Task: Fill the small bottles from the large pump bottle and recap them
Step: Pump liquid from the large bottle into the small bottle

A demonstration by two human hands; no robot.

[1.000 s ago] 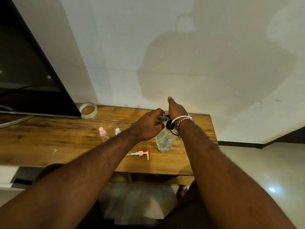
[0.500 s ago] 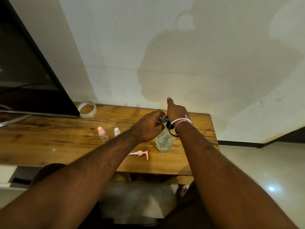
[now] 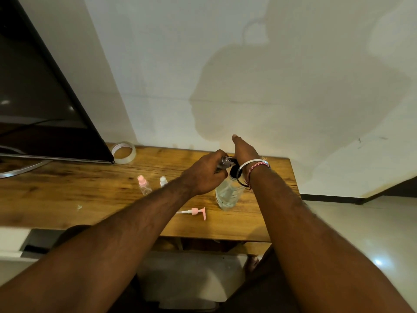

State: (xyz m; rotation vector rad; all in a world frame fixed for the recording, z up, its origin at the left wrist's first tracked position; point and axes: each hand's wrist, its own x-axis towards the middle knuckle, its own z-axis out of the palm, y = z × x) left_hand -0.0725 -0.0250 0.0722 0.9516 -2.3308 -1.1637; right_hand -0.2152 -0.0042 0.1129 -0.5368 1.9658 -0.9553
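Note:
The large clear pump bottle point(image 3: 228, 193) stands near the right end of the wooden table point(image 3: 67, 195); its black pump top is mostly hidden. My right hand point(image 3: 244, 150) rests on top of the pump, thumb sticking out; its fingers are hidden. My left hand point(image 3: 207, 172) grips a small clear bottle point(image 3: 224, 161), tilted with its mouth at the pump. A small bottle with a pink cap point(image 3: 143, 184) and another with a white cap point(image 3: 163, 180) stand to the left. A loose pink pump cap point(image 3: 196, 212) lies near the front edge.
A roll of clear tape point(image 3: 123, 152) lies at the back beside a dark monitor point(image 3: 45, 98) on the left. The wall runs right behind the table. The table's right edge is just past the large bottle.

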